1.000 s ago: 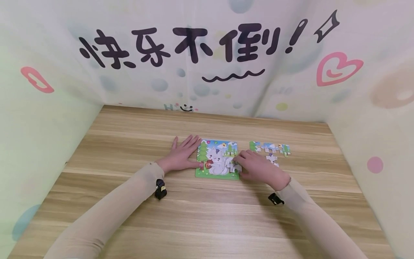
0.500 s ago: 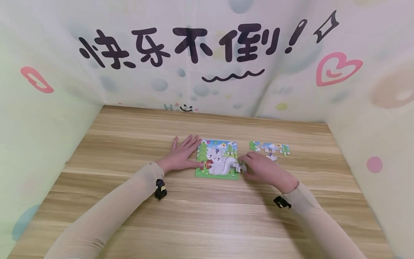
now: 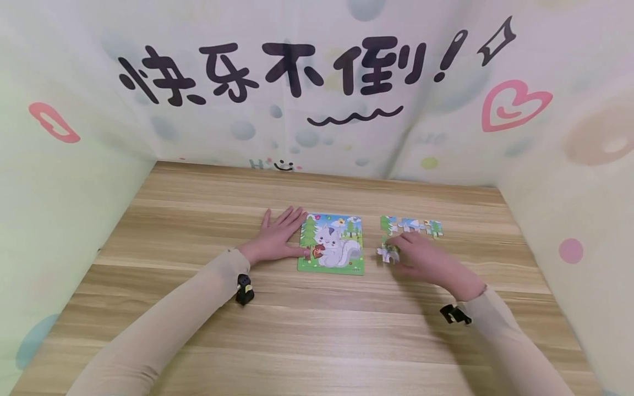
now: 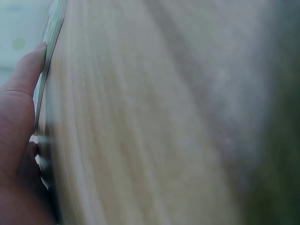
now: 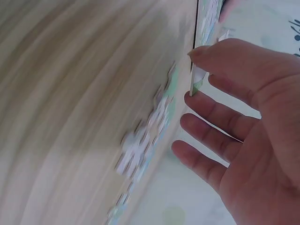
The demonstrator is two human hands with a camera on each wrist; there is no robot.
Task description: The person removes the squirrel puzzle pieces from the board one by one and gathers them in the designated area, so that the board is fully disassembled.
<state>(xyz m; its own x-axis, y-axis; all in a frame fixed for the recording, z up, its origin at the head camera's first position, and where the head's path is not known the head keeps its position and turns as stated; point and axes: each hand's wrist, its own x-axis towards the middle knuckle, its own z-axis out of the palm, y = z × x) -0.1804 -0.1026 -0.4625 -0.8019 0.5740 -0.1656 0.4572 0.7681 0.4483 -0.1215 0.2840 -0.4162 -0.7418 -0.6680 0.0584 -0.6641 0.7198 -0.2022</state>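
Note:
A square jigsaw board (image 3: 332, 242) with a grey squirrel and trees lies mid-table in the head view. My left hand (image 3: 274, 242) rests at its left edge, fingers spread, thumb over the board; the left wrist view shows the thumb (image 4: 28, 72) along the edge. To the right of the board, my right hand (image 3: 428, 261) pinches a grey-and-white jigsaw piece (image 3: 386, 253). In the right wrist view the piece (image 5: 198, 77) sits between thumb and fingertips, above the table. Loose jigsaw pieces (image 3: 410, 225) lie just beyond this hand, which may hide others.
The wooden table (image 3: 277, 341) is bounded by a printed cloth backdrop (image 3: 238, 132) behind and at both sides. Black wrist cameras (image 3: 245, 290) are strapped at both sleeves. Loose pieces (image 5: 140, 145) line the table in the right wrist view.
My right hand has moved right, off the board's right edge, carrying the pinched jigsaw piece with it. The squirrel's tail on the board is now uncovered. My left hand stays put.

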